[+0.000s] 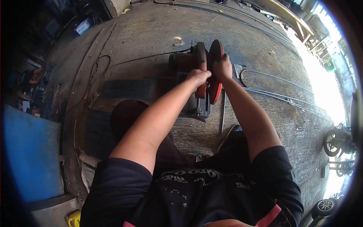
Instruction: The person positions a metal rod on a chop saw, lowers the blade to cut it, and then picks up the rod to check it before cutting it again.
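A cut-off saw (185, 60) with a dark red motor and a curved blade guard (201, 56) stands on the floor in front of me. My left hand (199, 78) is closed on the guard's near side, its thumb reaching toward the disc. Just right of the guard is a large reddish cutting disc (216, 49), upright and nearly edge-on to me. With fingers bent, my right hand (223, 69) grips the disc at its right face; most of those fingertips are hidden. The saw's grey base (204, 109) shows below the guard.
A power cord (140, 59) runs left from the saw. Thin metal rods (272, 94) lie to the right, and dark flat strips (124, 89) to the left. At far left another person (28, 77) is near a blue panel (34, 151). Wheels (331, 143) stand far right.
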Available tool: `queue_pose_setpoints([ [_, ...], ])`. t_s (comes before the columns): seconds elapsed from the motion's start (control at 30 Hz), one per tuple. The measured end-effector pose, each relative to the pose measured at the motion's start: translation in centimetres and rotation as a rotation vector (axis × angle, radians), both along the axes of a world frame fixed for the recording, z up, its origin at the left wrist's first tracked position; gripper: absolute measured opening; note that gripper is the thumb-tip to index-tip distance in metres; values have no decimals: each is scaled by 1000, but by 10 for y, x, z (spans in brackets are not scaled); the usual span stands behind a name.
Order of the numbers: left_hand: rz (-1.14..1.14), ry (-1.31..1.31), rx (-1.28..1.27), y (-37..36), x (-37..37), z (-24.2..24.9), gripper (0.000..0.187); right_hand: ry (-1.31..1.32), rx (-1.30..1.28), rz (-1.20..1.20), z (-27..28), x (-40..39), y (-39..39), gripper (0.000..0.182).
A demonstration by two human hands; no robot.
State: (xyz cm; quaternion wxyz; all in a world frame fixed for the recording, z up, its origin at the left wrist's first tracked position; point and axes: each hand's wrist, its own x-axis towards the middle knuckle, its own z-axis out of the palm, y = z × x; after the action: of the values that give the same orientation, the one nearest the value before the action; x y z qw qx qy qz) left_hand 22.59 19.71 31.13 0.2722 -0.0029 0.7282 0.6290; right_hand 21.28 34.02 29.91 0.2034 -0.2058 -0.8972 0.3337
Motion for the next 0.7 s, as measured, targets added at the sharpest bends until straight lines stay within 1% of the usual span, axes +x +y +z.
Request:
queue_pose_setpoints([
  [0.03,-5,-82,4,-1,5,0,25,5,0,2,-6,4,-2,46],
  [0.07,43,-93,-6,2,11,-1,24,29,-2,9,-12,6,-2,46],
  [0.1,42,-88,-7,2,15,-1,24,51,-5,14,-12,8,-3,46],
  [0.13,98,-53,9,3,18,-2,24,63,1,10,-13,8,-2,50],
  [0.17,152,-22,26,5,20,-4,24,63,-2,4,-14,8,-2,50],
  [0.23,144,-12,25,4,22,-10,22,86,-48,22,-16,10,-2,48],
  [0.33,165,33,55,4,23,-12,22,109,-66,27,-17,13,-3,48],
  [0.5,153,102,-13,2,27,-15,24,90,-70,35,-20,17,-4,50],
  [0.63,168,100,-2,2,25,-23,25,77,-84,39,-19,17,-4,52],
  [0.7,150,165,-53,2,24,-24,27,91,-70,43,-21,17,-4,52],
])
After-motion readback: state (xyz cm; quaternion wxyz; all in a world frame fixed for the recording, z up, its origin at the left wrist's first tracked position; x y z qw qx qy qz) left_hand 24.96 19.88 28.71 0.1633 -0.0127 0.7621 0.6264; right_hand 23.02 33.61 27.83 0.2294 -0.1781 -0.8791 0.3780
